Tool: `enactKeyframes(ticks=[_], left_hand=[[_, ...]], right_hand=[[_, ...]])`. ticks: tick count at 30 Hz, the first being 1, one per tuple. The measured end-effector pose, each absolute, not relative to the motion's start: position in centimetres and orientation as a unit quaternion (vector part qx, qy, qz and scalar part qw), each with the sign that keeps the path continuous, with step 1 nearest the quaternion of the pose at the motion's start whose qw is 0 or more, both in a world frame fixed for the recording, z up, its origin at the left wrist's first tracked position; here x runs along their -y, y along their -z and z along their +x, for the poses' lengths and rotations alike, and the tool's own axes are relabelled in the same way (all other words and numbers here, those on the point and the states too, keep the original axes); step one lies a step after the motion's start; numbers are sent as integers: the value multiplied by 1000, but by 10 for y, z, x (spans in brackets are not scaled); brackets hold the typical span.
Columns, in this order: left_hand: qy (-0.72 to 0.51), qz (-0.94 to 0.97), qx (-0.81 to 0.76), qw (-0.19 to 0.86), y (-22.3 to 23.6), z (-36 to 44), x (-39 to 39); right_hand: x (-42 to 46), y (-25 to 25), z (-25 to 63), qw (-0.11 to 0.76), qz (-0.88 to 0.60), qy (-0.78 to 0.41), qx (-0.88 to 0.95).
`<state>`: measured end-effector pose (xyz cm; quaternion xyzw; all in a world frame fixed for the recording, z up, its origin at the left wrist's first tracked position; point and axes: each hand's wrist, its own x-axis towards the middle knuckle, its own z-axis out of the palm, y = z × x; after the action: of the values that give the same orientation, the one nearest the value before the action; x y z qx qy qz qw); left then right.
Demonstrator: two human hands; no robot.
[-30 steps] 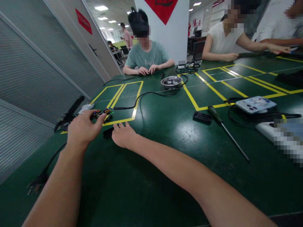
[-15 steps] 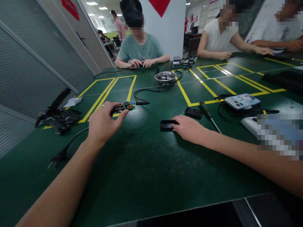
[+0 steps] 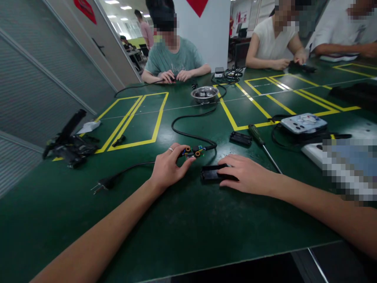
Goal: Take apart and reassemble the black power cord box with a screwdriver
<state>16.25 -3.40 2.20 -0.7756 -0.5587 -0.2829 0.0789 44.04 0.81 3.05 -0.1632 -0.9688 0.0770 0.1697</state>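
Observation:
Between thumb and fingers, my left hand grips a small circuit board with copper-coloured coils. A black cable runs off its right end, and another cord leads left to a two-pin plug. My right hand is closed on the right end of an open black plastic case half lying on the table, its fingers over the rim. Just beyond that hand lies a second black case half. A screwdriver with a green handle rests to the right of it.
A metal bowl with small parts stands farther back on the green table. Tangled black parts lie at the left. A phone and cables are at the right. Co-workers sit across the table.
My left hand has carried the circuit board and its cords to the right, close to the case half. My right hand and the case half have come slightly nearer to me.

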Motion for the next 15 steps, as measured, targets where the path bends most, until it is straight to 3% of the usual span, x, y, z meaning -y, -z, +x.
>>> enactKeyframes(ticks=[7,15], left_hand=[[326,-801,500,47,-31,177,50],[217,-861,460,17,-30,181,50]], right_hand=[[-12,-42,446,307,-187,-62,931],[-27,-33,450,238,-203,-100,944]])
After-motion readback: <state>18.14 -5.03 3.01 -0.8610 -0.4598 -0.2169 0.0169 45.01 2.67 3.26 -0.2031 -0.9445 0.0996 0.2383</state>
